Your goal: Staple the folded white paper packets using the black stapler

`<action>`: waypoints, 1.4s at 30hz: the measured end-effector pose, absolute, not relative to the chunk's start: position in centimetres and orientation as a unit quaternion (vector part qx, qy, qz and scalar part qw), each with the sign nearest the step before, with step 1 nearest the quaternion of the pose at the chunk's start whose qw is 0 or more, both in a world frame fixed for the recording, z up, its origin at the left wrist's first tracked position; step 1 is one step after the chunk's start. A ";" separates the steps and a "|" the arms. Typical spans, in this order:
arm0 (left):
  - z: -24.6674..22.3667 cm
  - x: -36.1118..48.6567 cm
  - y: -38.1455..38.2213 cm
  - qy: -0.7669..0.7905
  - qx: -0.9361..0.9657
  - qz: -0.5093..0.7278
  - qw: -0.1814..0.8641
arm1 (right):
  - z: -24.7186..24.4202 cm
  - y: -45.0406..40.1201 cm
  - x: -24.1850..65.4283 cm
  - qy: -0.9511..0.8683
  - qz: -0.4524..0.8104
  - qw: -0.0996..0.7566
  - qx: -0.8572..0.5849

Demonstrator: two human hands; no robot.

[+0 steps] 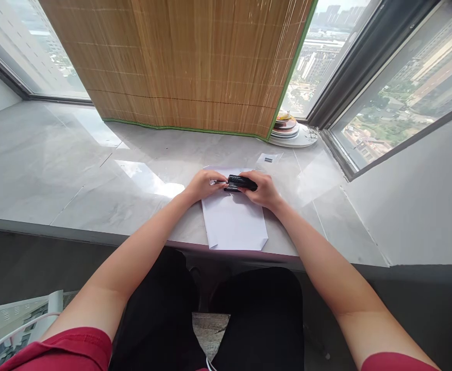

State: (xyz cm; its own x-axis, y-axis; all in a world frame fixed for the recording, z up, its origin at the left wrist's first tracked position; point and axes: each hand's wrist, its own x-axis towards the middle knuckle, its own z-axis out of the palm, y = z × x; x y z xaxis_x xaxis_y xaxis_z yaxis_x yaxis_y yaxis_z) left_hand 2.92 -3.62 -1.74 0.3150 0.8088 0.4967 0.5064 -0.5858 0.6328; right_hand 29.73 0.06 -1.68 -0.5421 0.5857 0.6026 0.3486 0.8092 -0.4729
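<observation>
A black stapler (241, 182) lies sideways over the upper part of some white paper (235, 221) on the grey stone sill. My right hand (263, 189) is wrapped round the stapler's right end. My left hand (205, 184) is at its left end, thumb and fingers pinched together at the stapler's tip; a small dark piece shows between them, too small to name. The paper's two lower corners look folded, and its lower edge lies near the sill's front edge.
A small clear packet with dark strips (269, 158) lies behind my right hand. Stacked plates (287, 131) stand in the back right corner by the window. A bamboo blind (179, 67) hangs down to the back of the sill (94, 180). A white slatted object (13, 322) is at lower left.
</observation>
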 end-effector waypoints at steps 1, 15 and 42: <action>-1.8 2.9 -3.6 0.418 0.789 0.410 0.186 | -1.7 0.0 29.7 -0.866 0.150 0.394 -0.269; -1.6 2.9 -3.6 0.428 0.782 0.404 0.205 | -1.5 0.0 29.8 -0.868 0.157 0.389 -0.267; 0.4 2.7 -4.7 0.377 0.789 0.430 0.223 | 1.1 -1.3 30.3 -0.874 0.231 0.385 -0.185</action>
